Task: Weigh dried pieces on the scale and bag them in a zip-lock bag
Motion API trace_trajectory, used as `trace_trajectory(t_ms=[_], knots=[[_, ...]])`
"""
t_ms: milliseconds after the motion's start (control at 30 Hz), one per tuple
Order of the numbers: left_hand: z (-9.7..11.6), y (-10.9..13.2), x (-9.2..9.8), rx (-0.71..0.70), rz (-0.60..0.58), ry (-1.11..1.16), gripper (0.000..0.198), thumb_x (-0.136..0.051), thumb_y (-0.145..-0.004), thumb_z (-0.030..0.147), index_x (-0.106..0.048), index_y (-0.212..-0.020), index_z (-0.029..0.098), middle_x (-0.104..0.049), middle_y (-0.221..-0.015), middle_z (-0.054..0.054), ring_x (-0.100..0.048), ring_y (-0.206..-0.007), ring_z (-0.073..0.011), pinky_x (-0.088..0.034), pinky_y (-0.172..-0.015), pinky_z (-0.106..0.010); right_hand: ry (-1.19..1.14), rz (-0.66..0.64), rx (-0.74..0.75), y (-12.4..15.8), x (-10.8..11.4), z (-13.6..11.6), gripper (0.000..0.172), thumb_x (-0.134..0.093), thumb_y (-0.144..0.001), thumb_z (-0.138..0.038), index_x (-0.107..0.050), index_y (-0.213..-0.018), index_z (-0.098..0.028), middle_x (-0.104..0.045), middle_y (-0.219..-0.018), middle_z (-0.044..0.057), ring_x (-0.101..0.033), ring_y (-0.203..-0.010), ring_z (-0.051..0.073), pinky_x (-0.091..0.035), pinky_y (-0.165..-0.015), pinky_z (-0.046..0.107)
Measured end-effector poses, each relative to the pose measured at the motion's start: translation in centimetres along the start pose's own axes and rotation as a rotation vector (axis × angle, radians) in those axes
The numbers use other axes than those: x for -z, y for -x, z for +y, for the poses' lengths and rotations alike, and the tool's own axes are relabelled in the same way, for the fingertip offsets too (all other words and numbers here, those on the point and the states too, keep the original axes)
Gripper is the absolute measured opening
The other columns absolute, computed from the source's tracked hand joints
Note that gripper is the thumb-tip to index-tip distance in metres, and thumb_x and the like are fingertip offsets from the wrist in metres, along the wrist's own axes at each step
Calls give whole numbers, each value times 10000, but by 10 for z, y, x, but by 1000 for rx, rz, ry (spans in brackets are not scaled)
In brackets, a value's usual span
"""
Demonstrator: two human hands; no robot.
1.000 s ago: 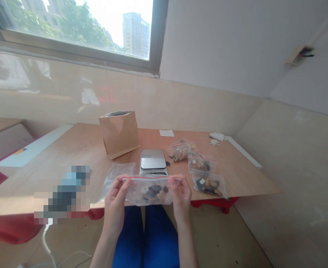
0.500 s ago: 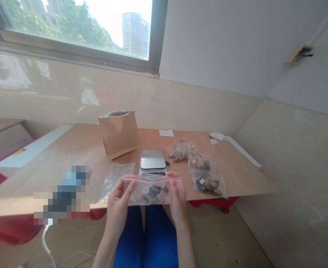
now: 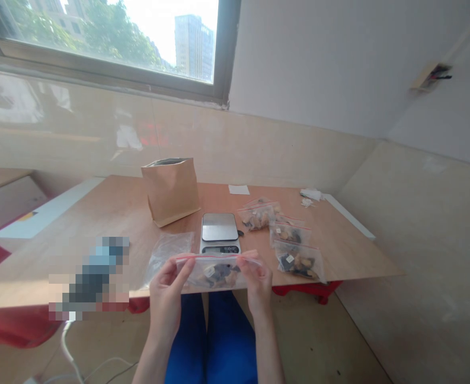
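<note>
A clear zip bag [image 3: 215,273] with a red strip along its top is stretched between my hands at the table's front edge. Dark and tan dried pieces and a small white packet show inside it. My left hand [image 3: 169,280] pinches the left end of the strip between thumb and fingers. At the right part of the strip, my right hand [image 3: 257,274] pinches it too. Just beyond the bag stands a kitchen scale [image 3: 219,228] with a bare metal plate and a dark display. Flat clear plastic bags [image 3: 167,253] lie beside my left hand.
Several filled zip bags [image 3: 299,261] lie right of the scale. An open brown paper pouch [image 3: 171,192] stands back left. A white card [image 3: 238,190] and white scraps [image 3: 310,195] lie toward the wall. A pixelated object [image 3: 93,277] is at the left front, near a white cable [image 3: 67,346].
The bag's top strip now looks straighter and pressed together. My right hand has moved slightly right, its thumb lying further in along the strip. More of the scale's display shows.
</note>
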State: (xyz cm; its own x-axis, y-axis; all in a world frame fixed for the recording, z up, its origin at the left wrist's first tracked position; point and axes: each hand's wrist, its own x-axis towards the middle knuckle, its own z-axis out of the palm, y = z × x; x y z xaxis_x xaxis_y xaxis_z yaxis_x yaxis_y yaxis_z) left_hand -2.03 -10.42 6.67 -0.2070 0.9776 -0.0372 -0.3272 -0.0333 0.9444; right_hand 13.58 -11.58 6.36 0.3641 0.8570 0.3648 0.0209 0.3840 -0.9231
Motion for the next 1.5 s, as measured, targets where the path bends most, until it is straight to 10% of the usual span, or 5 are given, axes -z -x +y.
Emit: trace_trajectory(t_ms=[300, 900, 1033, 1500], knots=[[1, -5, 3, 36, -180, -53, 402, -698, -666, 464, -678, -914, 148, -694, -926, -89, -625, -900, -232, -496, -738, -286, 54, 15, 5, -2, 3, 8, 258, -601, -790, -413, -684, -742, -173, -630, -746, 42, -575, -700, 162, -492, -654, 289], [4, 0, 0, -76, -76, -150, 322, -727, -643, 433, -706, -812, 158, -697, -813, -65, -641, -806, -218, -506, -688, -275, 116, 93, -5, 1, -3, 6, 306, -580, -807, -430, -662, -698, -156, -594, -671, 19, -546, -626, 133, -462, -586, 239], [5, -1, -1, 4, -233, -142, 318, -715, -665, 420, -711, -841, 155, -699, -846, -73, -649, -817, -228, -511, -691, -281, 59, 88, -31, 0, -4, 8, 339, -575, -793, -473, -653, -691, -159, -608, -673, 25, -566, -644, 144, -478, -605, 251], [6, 0, 2, -99, -264, -230, 199, -696, -704, 357, -719, -746, 164, -675, -810, -63, -626, -810, -206, -495, -706, -264, 63, -73, 23, 0, 2, 4, 101, -631, -775, -265, -631, -715, -183, -583, -702, -1, -562, -682, 137, -458, -647, 266]])
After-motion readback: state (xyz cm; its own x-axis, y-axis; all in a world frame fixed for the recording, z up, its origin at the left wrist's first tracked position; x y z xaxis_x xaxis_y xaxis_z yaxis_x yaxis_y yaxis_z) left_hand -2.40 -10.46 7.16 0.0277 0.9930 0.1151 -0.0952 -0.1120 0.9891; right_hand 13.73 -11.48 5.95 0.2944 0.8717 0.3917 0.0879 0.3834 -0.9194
